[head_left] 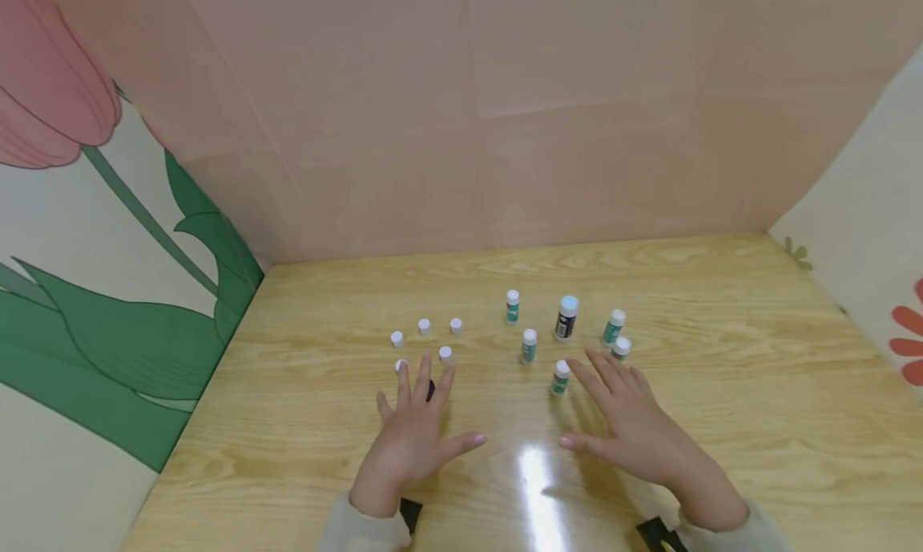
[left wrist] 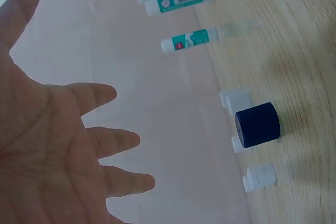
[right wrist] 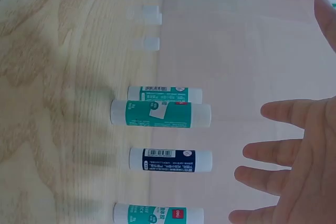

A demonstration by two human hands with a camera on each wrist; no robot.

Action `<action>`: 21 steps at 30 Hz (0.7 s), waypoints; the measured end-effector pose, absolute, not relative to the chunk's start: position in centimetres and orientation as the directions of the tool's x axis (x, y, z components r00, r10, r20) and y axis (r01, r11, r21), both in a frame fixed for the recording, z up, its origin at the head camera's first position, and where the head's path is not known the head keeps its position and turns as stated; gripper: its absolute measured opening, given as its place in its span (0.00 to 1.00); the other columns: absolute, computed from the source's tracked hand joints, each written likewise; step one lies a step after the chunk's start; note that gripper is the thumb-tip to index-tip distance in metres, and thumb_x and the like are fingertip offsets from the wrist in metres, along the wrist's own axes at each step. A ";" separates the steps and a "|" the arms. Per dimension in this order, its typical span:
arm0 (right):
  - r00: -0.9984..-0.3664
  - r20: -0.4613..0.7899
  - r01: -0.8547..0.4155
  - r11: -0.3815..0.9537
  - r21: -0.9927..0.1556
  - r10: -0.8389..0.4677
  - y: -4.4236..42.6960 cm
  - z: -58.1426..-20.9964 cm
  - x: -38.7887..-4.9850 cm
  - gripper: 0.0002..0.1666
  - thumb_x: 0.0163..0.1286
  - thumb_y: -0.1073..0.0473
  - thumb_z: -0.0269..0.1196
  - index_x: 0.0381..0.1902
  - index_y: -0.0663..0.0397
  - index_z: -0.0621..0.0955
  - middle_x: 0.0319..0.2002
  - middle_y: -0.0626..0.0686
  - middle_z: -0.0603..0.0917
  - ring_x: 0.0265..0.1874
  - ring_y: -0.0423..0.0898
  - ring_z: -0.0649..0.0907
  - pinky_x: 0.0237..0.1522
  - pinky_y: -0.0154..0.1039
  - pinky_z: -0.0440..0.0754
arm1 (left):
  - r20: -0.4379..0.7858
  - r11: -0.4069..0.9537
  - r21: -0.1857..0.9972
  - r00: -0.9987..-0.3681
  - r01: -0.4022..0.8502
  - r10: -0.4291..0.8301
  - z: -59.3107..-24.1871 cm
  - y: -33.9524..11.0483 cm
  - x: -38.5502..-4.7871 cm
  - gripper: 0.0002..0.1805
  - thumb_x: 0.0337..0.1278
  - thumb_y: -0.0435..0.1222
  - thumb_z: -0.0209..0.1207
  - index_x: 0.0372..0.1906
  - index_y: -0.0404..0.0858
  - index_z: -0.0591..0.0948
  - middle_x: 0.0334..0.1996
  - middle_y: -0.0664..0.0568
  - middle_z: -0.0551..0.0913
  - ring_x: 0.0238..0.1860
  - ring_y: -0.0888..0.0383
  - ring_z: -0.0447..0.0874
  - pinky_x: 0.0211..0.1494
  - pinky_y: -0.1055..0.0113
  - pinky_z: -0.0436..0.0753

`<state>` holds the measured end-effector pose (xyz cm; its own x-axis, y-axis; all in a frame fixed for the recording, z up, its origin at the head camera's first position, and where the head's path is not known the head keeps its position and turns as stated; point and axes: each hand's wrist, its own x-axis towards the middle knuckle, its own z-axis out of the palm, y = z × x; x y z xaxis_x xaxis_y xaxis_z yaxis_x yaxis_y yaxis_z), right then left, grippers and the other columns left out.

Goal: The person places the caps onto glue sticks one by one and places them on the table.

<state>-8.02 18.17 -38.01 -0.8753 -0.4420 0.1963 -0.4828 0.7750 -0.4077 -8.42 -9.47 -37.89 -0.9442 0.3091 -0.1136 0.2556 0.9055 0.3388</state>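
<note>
Several white caps (head_left: 424,326) stand on the table at the left in the head view. A dark blue cap (left wrist: 258,124) is among them, partly hidden by fingers in the head view. My left hand (head_left: 411,440) hovers just this side of the caps, fingers spread, holding nothing. To the right, several green-and-white glue sticks (head_left: 530,347) stand upright around one dark blue glue stick (head_left: 566,320). My right hand (head_left: 634,428) is raised near the closest green glue stick (head_left: 560,377), fingers spread and holding nothing; its fingers partly cover another glue stick (head_left: 621,348) in the head view.
The wooden table (head_left: 303,456) carries the caps and glue sticks. A plain pinkish sheet (head_left: 469,135) rises behind its far edge. A wall with a painted tulip (head_left: 58,79) stands at the left, and a pale flowered wall (head_left: 865,215) at the right.
</note>
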 end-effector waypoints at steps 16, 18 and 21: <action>-0.892 0.153 -0.448 0.778 -0.440 -0.426 18.4 -38.8 -8.4 0.50 0.51 0.39 0.60 0.65 0.50 0.52 0.63 0.65 0.49 0.59 0.63 0.51 0.55 0.61 0.42 | -0.117 0.901 0.376 -0.953 0.217 0.279 -38.5 -10.4 -8.5 0.51 0.34 0.73 0.37 0.66 0.55 0.40 0.65 0.46 0.31 0.61 0.39 0.24 0.47 0.31 0.37; -0.892 0.153 -0.447 0.775 -0.446 -0.426 18.4 -38.9 -8.4 0.50 0.51 0.39 0.60 0.65 0.50 0.52 0.62 0.65 0.50 0.59 0.63 0.52 0.55 0.61 0.42 | -0.118 0.902 0.374 -0.953 0.217 0.278 -38.6 -10.5 -8.5 0.51 0.34 0.72 0.37 0.66 0.55 0.40 0.65 0.46 0.31 0.61 0.39 0.24 0.48 0.31 0.37; -0.891 0.162 -0.449 0.772 -0.449 -0.424 18.4 -39.1 -8.5 0.50 0.51 0.39 0.60 0.65 0.49 0.52 0.62 0.65 0.50 0.59 0.63 0.52 0.56 0.60 0.42 | -0.116 0.904 0.370 -0.954 0.216 0.275 -38.7 -10.6 -8.6 0.51 0.34 0.72 0.37 0.66 0.54 0.41 0.65 0.45 0.32 0.61 0.39 0.24 0.48 0.31 0.37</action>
